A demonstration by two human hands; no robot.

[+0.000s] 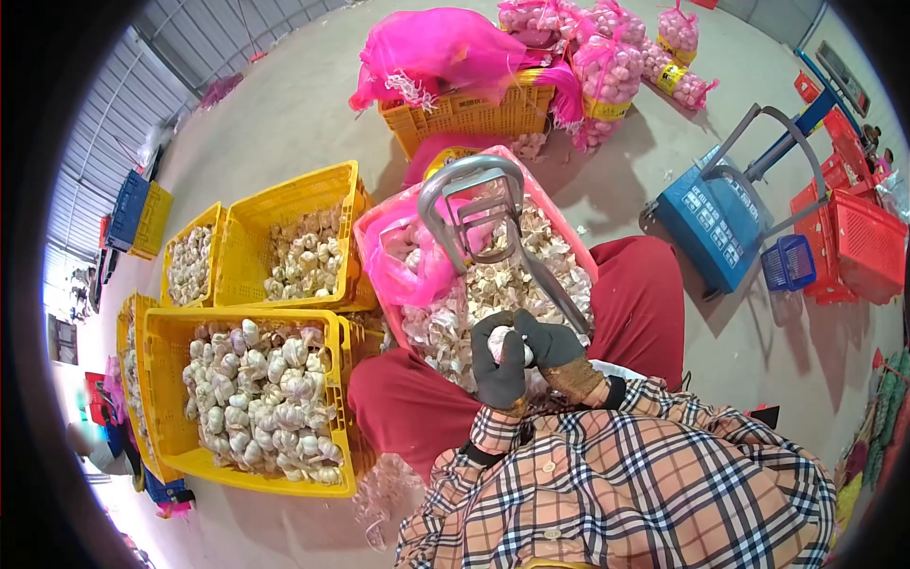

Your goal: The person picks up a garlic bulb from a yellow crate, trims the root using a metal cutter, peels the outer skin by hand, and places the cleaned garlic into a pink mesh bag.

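Garlic bulb (499,343), probably light, firm and papery-skinned, a little slippery, best cupped round its plump sides, is over the near end of the pink crate (553,207). The left hand (499,373) grasps it; whether the right hand (553,349), close beside it, also grips, I cannot tell. Left of the pink crate stands a yellow crate (346,417).

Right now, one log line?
left hand: holding garlic bulb | right hand: beside it | below: pink crate | left: loaded yellow crate
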